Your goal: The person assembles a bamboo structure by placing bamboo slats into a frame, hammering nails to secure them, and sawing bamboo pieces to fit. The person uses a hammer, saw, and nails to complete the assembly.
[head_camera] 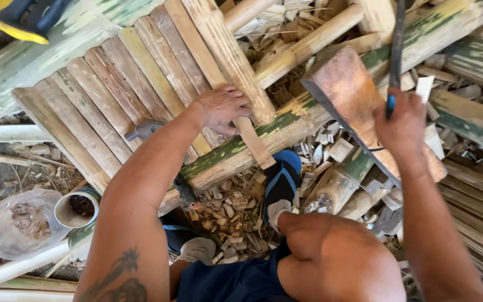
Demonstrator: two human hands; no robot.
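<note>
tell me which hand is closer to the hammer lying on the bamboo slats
Left. The left hand rests on the slats just right of the hammer, while the right hand grips a dark blade far off to the right.

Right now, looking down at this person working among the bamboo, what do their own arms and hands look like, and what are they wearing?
Both arms are bare, with no sleeves, gloves, watch or rings visible. The left hand has short nails. The left forearm carries a dark tattoo shaped like a palm tree. The right hand is likewise uncovered. Lower down, dark blue shorts and a blue flip-flop with a black strap show.
</note>
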